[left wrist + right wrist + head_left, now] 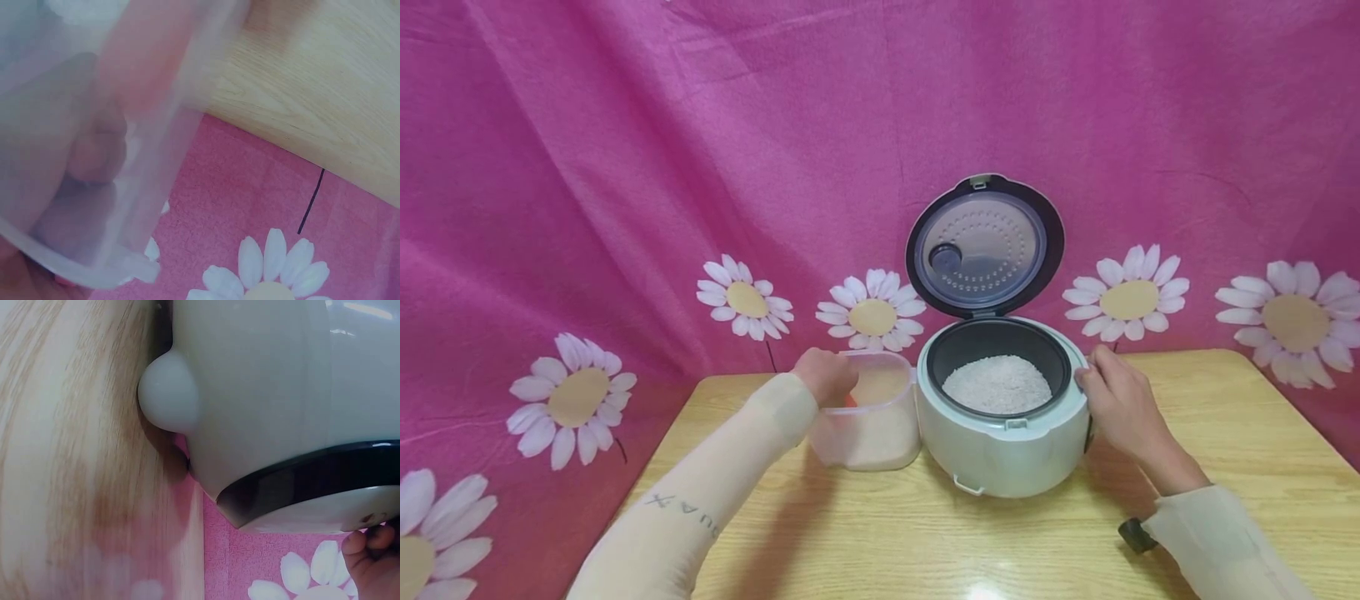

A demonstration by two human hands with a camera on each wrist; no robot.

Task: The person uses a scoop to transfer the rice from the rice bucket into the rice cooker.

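My left hand (827, 377) reaches over the rim of a translucent plastic container (887, 442) that holds white rice. Its curled fingers grip a red-orange tool (147, 59), seen blurred through the container wall in the left wrist view; most of the tool is hidden, so I cannot tell its exact kind. Just right of the container stands a pale green rice cooker (1000, 458) with white rice (1000, 383) in its dark inner pot (951, 354). My right hand (1123, 408) holds the cooker's right side near the top, fingers (356, 544) bent against it.
The cooker's lid (992, 233) stands up at the back, hinged open. Both vessels sit side by side on a light wooden table (880, 542). A pink cloth (775, 167) with big white daisies hangs behind the table. A small black object (1137, 536) shows beside the right sleeve.
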